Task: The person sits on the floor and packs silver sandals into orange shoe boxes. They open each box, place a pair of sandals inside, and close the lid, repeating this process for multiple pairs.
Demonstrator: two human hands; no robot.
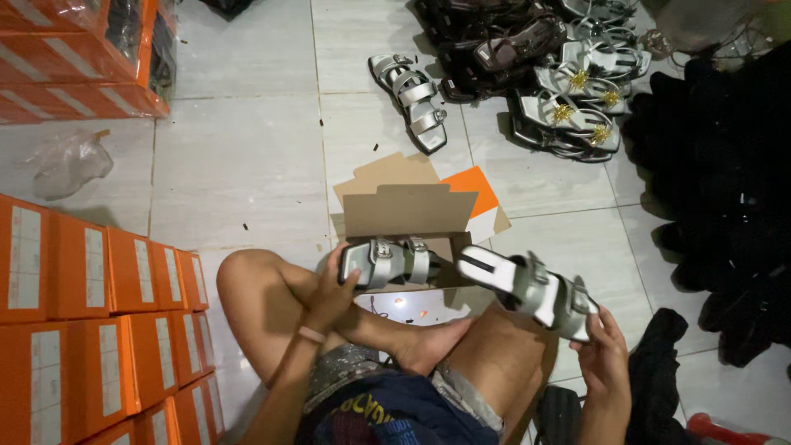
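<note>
I sit cross-legged on a tiled floor. My left hand [331, 290] grips a silver strappy sandal [387, 261] by its heel end, holding it over an open cardboard shoe box [408, 210] in front of my knees. My right hand [604, 356] holds the matching silver sandal [531, 290] by its heel, raised and tilted to the right of the box. The box has an orange and white lid part [479, 202] lying behind it.
Stacks of orange shoe boxes [91, 330] stand at my left, more [78, 58] at the top left. A silver sandal pair [412, 99] and a heap of sandals with gold ornaments [568, 91] lie ahead. Dark fabric [725, 206] fills the right side. A crumpled plastic bag [70, 165] lies left.
</note>
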